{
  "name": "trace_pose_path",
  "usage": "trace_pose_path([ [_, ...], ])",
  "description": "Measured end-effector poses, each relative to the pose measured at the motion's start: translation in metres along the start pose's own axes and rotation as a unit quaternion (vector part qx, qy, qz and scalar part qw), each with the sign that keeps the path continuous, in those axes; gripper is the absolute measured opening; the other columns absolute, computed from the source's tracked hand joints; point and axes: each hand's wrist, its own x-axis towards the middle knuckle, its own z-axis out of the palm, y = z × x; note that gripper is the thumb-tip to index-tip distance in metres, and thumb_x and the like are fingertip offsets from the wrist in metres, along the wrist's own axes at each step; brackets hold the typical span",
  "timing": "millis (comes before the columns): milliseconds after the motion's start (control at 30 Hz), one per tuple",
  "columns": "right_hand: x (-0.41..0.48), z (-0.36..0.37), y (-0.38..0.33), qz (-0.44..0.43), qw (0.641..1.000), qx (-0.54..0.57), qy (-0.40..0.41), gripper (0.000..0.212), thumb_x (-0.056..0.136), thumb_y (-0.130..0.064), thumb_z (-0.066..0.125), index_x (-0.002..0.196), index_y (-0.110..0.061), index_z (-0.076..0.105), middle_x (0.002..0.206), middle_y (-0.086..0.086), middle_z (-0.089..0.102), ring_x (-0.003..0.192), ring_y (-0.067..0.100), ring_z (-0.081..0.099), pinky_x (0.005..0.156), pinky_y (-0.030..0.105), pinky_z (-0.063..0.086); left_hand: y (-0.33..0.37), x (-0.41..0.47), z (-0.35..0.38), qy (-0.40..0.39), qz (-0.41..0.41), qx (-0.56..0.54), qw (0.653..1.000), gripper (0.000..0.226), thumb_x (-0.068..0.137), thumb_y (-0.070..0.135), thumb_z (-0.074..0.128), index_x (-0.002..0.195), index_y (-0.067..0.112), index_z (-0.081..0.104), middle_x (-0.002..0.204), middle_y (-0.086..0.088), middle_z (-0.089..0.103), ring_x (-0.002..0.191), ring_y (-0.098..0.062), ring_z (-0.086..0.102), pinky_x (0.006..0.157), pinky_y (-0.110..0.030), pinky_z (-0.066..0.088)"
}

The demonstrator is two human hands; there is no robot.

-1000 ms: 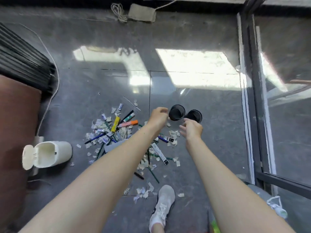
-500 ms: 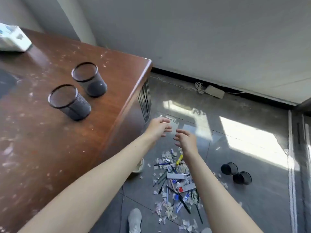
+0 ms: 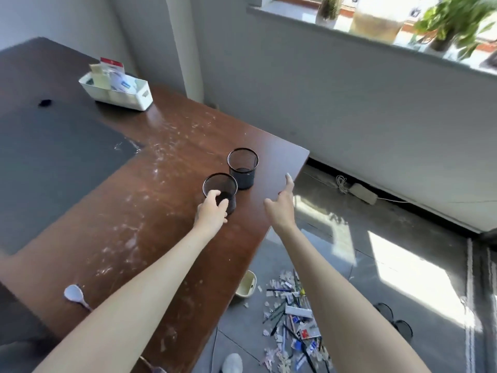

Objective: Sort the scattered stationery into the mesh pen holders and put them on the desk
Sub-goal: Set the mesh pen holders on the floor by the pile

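Two black mesh pen holders stand upright on the brown desk (image 3: 161,238) near its right edge. My left hand (image 3: 212,211) curls round the nearer holder (image 3: 219,184). The farther holder (image 3: 243,166) stands free just behind it. My right hand (image 3: 281,208) hovers open over the desk's right edge, fingers spread, holding nothing. On the floor lies a heap of scattered stationery (image 3: 293,327) with pens and paper scraps. Two more mesh holders (image 3: 394,319) lie on the floor to its right.
A white organiser tray (image 3: 118,94) with cards sits at the desk's far side, beside a dark mat (image 3: 53,162). A small white spoon-like thing (image 3: 75,294) lies near me. A tipped cream bin (image 3: 246,288) and a power strip (image 3: 363,193) are on the floor.
My view swung up from the floor to the desk. Both arms moved left over the desk, and my left hand took hold of the nearer mesh holder.
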Motion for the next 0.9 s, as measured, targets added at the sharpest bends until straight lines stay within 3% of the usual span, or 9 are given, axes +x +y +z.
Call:
trace_pose_path([
  [133, 0.001, 0.01, -0.011, -0.017, 0.998, -0.058, -0.007, 0.086, 0.078, 0.0, 0.044, 0.149, -0.031, 0.006, 0.137, 0.011, 0.036, 0.104, 0.02, 0.044, 0.089, 0.036, 0.045, -0.019, 0.014, -0.001, -0.055, -0.011, 0.068, 0.996, 0.032, 0.089, 0.033, 0.049, 0.12, 0.025, 0.048, 0.094, -0.014, 0.066, 0.083, -0.03, 0.065, 0.087, -0.037, 0.05],
  [200, 0.003, 0.016, -0.012, -0.023, 0.995, -0.091, -0.032, 0.086, 0.08, 0.001, 0.043, 0.149, -0.033, 0.005, 0.141, 0.008, 0.032, 0.107, 0.021, 0.043, 0.093, 0.038, 0.045, -0.019, 0.018, -0.002, -0.034, 0.005, 0.095, 0.995, 0.022, 0.091, 0.028, 0.051, 0.108, 0.015, 0.051, 0.101, -0.017, 0.064, 0.093, -0.035, 0.059, 0.081, -0.037, 0.047],
  [367, 0.021, 0.035, -0.01, -0.039, 0.977, -0.2, -0.063, 0.091, 0.079, 0.0, 0.041, 0.145, -0.046, 0.0, 0.126, 0.013, 0.033, 0.068, 0.022, 0.048, 0.075, 0.038, 0.05, -0.017, 0.012, -0.017, 0.076, 0.093, 0.184, 0.976, 0.022, 0.094, 0.029, 0.051, 0.101, 0.008, 0.051, 0.099, -0.018, 0.058, 0.093, -0.038, 0.055, 0.068, -0.036, 0.035],
  [400, 0.025, 0.039, -0.011, -0.05, 0.969, -0.233, -0.065, 0.091, 0.079, 0.0, 0.041, 0.144, -0.048, 0.0, 0.128, 0.014, 0.032, 0.07, 0.026, 0.051, 0.073, 0.037, 0.049, -0.019, 0.01, -0.021, 0.079, 0.108, 0.198, 0.971, 0.023, 0.094, 0.03, 0.051, 0.101, 0.008, 0.051, 0.098, -0.017, 0.056, 0.093, -0.037, 0.054, 0.068, -0.035, 0.033],
  [500, 0.04, 0.058, -0.016, -0.09, 0.94, -0.321, -0.075, 0.084, 0.08, -0.001, 0.041, 0.145, -0.045, 0.01, 0.143, 0.018, 0.018, 0.103, 0.037, 0.05, 0.072, 0.035, 0.042, -0.027, 0.011, -0.036, 0.078, 0.142, 0.222, 0.961, 0.024, 0.094, 0.031, 0.051, 0.101, 0.007, 0.051, 0.095, -0.016, 0.054, 0.092, -0.036, 0.054, 0.069, -0.036, 0.034],
  [600, 0.057, 0.075, -0.023, -0.087, 0.926, -0.355, -0.095, 0.068, 0.085, -0.01, 0.047, 0.143, -0.034, 0.023, 0.15, 0.019, 0.004, 0.12, 0.036, 0.041, 0.082, 0.04, 0.042, -0.033, 0.011, -0.048, 0.076, 0.141, 0.208, 0.965, 0.028, 0.093, 0.033, 0.053, 0.1, 0.006, 0.052, 0.094, -0.015, 0.055, 0.092, -0.036, 0.054, 0.074, -0.039, 0.039],
  [733, 0.075, 0.075, -0.025, -0.063, 0.93, -0.345, -0.106, 0.047, 0.088, -0.022, 0.062, 0.128, -0.009, 0.041, 0.128, 0.019, 0.04, 0.108, 0.036, 0.052, 0.083, 0.038, 0.042, -0.041, 0.007, -0.06, 0.069, 0.146, 0.216, 0.963, 0.031, 0.092, 0.038, 0.055, 0.099, 0.008, 0.051, 0.096, -0.012, 0.055, 0.093, -0.033, 0.054, 0.073, -0.036, 0.039],
  [800, 0.077, 0.067, -0.025, -0.067, 0.941, -0.327, -0.053, 0.034, 0.086, -0.022, 0.066, 0.109, -0.002, 0.052, 0.115, 0.019, 0.055, 0.103, 0.034, 0.053, 0.074, 0.033, 0.038, -0.041, 0.006, -0.06, 0.06, 0.154, 0.221, 0.961, 0.031, 0.091, 0.039, 0.054, 0.099, 0.009, 0.05, 0.096, -0.011, 0.055, 0.093, -0.032, 0.054, 0.072, -0.036, 0.038],
  [900, 0.065, 0.055, -0.021, -0.09, 0.943, -0.321, 0.013, 0.031, 0.084, -0.028, 0.068, 0.095, -0.001, 0.057, 0.104, 0.018, 0.061, 0.098, 0.034, 0.054, 0.07, 0.032, 0.035, -0.038, 0.002, -0.057, 0.047, 0.161, 0.219, 0.961, 0.031, 0.091, 0.04, 0.054, 0.099, 0.01, 0.05, 0.096, -0.011, 0.055, 0.093, -0.032, 0.055, 0.073, -0.036, 0.039],
])
